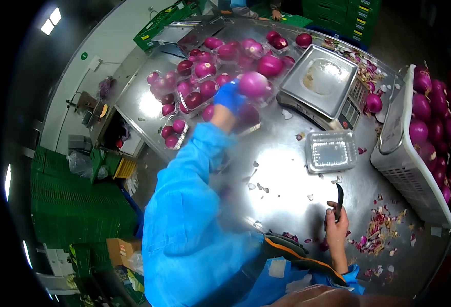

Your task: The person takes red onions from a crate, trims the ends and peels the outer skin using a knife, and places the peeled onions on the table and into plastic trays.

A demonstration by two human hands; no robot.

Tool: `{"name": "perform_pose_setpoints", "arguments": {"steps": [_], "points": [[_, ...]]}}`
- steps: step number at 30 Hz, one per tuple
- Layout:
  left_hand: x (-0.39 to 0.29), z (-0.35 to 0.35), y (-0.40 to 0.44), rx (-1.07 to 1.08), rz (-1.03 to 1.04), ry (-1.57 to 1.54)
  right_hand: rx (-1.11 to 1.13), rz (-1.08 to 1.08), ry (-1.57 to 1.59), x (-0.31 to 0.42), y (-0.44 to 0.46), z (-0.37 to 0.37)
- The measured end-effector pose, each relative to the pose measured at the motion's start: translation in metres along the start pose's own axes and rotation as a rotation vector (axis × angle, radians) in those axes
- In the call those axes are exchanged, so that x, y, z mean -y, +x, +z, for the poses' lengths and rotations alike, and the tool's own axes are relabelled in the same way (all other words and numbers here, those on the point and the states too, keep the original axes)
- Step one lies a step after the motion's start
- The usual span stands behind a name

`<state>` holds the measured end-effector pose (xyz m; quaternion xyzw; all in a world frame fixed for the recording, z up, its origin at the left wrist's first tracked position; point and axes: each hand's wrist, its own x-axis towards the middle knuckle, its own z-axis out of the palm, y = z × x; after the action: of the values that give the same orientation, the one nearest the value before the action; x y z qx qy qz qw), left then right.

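Note:
My left hand (pixel 229 98), in a blue glove, stretches over the table among packed red onions and is smeared by motion. Its fingers are closed at the side of a large red onion (pixel 254 85), which looks held; clear plastic shows beside it. Close to the wrist, a blurred tray of onions (pixel 248 116) lies on the metal. My bare right hand (pixel 336 225) is wrapped around a small knife (pixel 339 197), its dark curved blade pointing away from me. Beyond the knife sits a clear plastic tray (pixel 331 151) with nothing in it.
A weighing scale (pixel 325 79) stands right of the packed onions (pixel 200 77). At right, a white crate (pixel 410 169) holds many red onions. Peelings (pixel 379 230) litter the metal table (pixel 282 204). Green crates (pixel 77 194) are stacked at left. Another person's hand (pixel 276 15) shows at the far edge.

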<state>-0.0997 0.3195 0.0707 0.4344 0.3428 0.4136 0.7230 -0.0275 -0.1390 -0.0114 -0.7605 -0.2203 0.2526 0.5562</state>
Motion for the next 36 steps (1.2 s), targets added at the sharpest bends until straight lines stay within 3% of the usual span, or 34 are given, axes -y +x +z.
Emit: {"name": "perform_pose_setpoints", "arguments": {"steps": [1, 3, 6, 9, 10, 12, 14, 15, 17, 18, 20, 22, 23, 24, 25, 26, 27, 28, 30, 32, 33, 34, 36], "points": [[-0.004, -0.016, 0.028, -0.02, 0.017, -0.102, 0.0, 0.027, -0.005, 0.001, 0.0, 0.005], [0.004, -0.073, 0.116, -0.157, 0.178, 0.041, 0.003, 0.1, 0.045, 0.0, 0.002, 0.011], [0.0, -0.135, 0.189, -0.363, 0.412, 1.291, -0.011, 0.134, 0.054, -0.003, 0.007, 0.022], [0.008, -0.136, 0.208, -0.397, 0.274, -0.107, 0.006, 0.175, 0.028, 0.004, 0.013, 0.027], [0.011, -0.134, 0.208, -0.435, 0.255, -0.198, -0.001, 0.168, 0.04, 0.008, 0.016, 0.029], [0.022, -0.131, 0.201, -0.497, 0.285, -0.084, -0.011, 0.159, 0.064, 0.014, 0.019, 0.035], [0.032, -0.126, 0.187, -0.578, 0.453, 0.633, -0.005, 0.143, 0.072, 0.015, 0.023, 0.035], [0.035, -0.121, 0.181, -0.616, 0.514, 0.807, -0.005, 0.133, 0.078, 0.015, 0.024, 0.034], [0.042, -0.107, 0.169, -0.593, 0.359, 0.301, 0.013, 0.134, 0.069, 0.01, 0.023, 0.028], [0.043, -0.096, 0.159, -0.58, 0.143, -0.241, 0.022, 0.135, 0.066, 0.007, 0.022, 0.026], [0.056, -0.08, 0.134, -0.489, 0.131, -0.026, -0.001, 0.146, 0.063, 0.007, 0.02, 0.025], [0.094, -0.053, 0.103, -0.19, 0.214, 0.097, -0.033, 0.094, 0.061, 0.011, 0.014, 0.021], [0.086, -0.009, 0.045, 0.08, 0.175, 0.297, -0.037, 0.109, 0.05, 0.003, 0.011, 0.019], [0.098, 0.023, 0.001, 0.346, 0.211, 0.303, -0.044, 0.125, 0.039, -0.008, 0.008, 0.017], [0.11, 0.048, -0.03, 0.607, 0.088, 0.284, -0.039, 0.129, 0.007, -0.007, 0.005, 0.014], [0.115, 0.072, -0.07, 0.785, 0.222, 0.582, -0.033, 0.132, -0.025, -0.006, 0.001, 0.011], [0.159, 0.08, -0.077, 0.968, 0.609, 0.86, -0.045, 0.095, 0.003, -0.012, -0.002, 0.009], [0.129, 0.113, -0.122, 1.036, 0.407, 0.952, -0.039, 0.115, -0.008, -0.008, -0.005, 0.004], [0.15, 0.129, -0.151, 1.018, 0.838, 1.336, -0.025, 0.147, -0.024, 0.001, -0.012, -0.008], [0.189, 0.12, -0.14, 1.166, 0.567, 1.683, -0.069, 0.124, -0.015, -0.009, -0.023, -0.018], [0.192, 0.119, -0.132, 1.244, 0.561, 1.702, -0.095, 0.131, -0.02, -0.017, -0.028, -0.023], [0.17, 0.133, -0.141, 1.177, 0.437, 1.708, -0.124, 0.139, -0.023, -0.021, -0.035, -0.029], [0.155, 0.14, -0.143, 1.145, 0.438, 1.741, -0.172, 0.169, 0.073, -0.023, -0.049, -0.038]]}}
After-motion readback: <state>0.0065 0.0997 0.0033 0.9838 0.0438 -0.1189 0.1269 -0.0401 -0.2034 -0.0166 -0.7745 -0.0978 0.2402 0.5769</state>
